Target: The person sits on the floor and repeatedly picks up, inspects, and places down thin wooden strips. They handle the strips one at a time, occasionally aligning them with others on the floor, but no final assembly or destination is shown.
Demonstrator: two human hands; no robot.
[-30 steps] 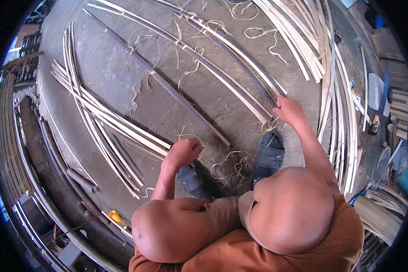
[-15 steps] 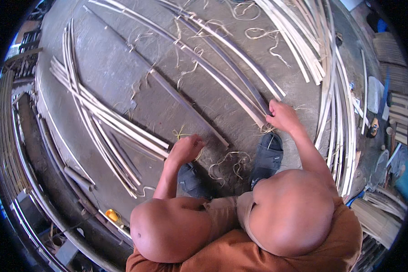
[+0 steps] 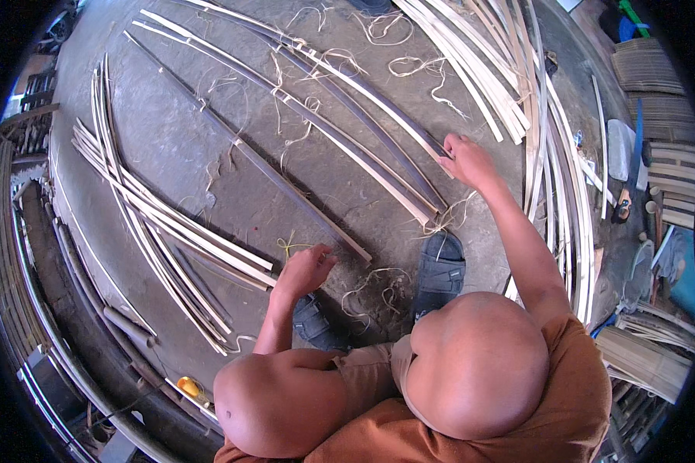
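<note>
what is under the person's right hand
The near end of a long strip reaches the right hand, with floor around it. What lies directly beneath the hand, and whether the strip continues there, is covered.

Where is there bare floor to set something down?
Mostly bare floor lies between the crossed strips at left and the long dark strip beside them; a narrow patch lies between the right hand and the pale strips at right. Loose strings crowd the space between the shoes.
</note>
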